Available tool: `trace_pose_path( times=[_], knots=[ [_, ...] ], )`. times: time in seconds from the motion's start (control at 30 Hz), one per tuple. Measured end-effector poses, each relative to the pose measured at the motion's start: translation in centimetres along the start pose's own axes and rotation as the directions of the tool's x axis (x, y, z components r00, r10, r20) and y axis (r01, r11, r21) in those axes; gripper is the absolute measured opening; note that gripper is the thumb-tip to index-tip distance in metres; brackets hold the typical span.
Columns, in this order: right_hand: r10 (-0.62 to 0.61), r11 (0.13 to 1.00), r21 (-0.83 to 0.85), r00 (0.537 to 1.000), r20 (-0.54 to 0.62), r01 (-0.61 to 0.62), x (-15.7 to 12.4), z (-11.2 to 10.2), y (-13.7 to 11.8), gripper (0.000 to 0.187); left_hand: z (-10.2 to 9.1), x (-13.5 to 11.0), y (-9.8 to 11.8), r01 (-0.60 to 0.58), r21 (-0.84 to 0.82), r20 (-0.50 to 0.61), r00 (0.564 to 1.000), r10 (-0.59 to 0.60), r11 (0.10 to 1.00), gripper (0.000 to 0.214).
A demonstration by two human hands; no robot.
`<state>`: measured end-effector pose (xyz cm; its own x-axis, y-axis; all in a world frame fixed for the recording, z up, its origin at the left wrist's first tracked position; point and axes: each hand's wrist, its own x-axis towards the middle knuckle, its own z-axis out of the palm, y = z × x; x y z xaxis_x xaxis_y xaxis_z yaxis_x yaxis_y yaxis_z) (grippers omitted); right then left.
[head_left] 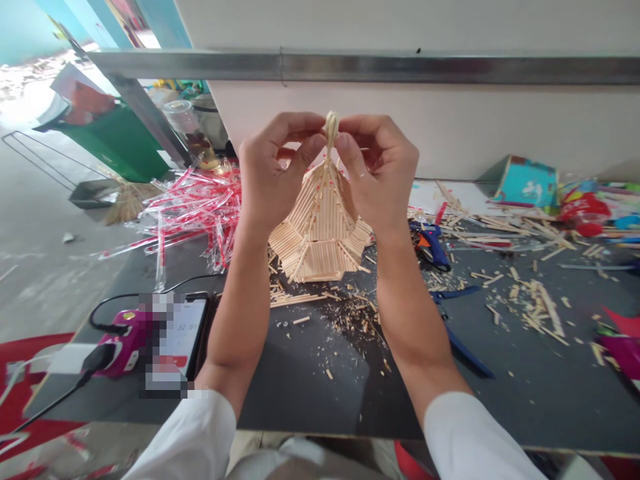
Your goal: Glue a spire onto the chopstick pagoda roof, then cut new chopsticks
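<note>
Near the stick model (323, 213), phone (193, 340) reads "32 01".

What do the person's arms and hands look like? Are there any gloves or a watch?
No gloves! The left hand and right hand are bare, with no rings showing. No watch or bracelet shows on the wrists. Plain white sleeves leave the forearms uncovered.

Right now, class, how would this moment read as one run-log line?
left hand: holding pale tip; right hand: holding pale tip; stick model: below tip; glue gun: on table
</note>
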<state>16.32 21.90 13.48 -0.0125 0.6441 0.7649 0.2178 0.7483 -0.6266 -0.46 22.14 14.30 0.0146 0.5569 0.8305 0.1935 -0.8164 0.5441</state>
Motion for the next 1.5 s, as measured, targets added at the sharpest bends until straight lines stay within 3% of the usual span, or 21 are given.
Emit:
trace_pose_path(
  times=[0.57,0.93,1.27,1.5],
  knots=[
    [0.010,1.000,-0.008,1.000,-0.009,-0.010,0.0,0.0,0.1,0.043,-0.2,0.1,-0.6,-0.006,-0.008,0.019,1.000,0.006,1.000,0.028],
    [-0.012,1.000,0.007,1.000,-0.014,0.012,-0.1,0.2,-0.1,0.044,0.4,-0.2,0.5,0.034,0.039,-0.022,0.999,-0.033,0.999,0.026],
    [0.007,1.000,-0.001,1.000,-0.009,-0.007,-0.1,0.3,-0.3,0.045,0.1,0.0,-1.1,0.008,0.000,0.018,1.000,-0.008,1.000,0.031],
    [-0.052,0.998,0.028,0.998,-0.030,0.053,-0.1,0.3,-0.3,0.038,0.3,-0.2,-0.5,0.017,0.030,-0.027,1.000,-0.016,0.999,0.021]
  ],
)
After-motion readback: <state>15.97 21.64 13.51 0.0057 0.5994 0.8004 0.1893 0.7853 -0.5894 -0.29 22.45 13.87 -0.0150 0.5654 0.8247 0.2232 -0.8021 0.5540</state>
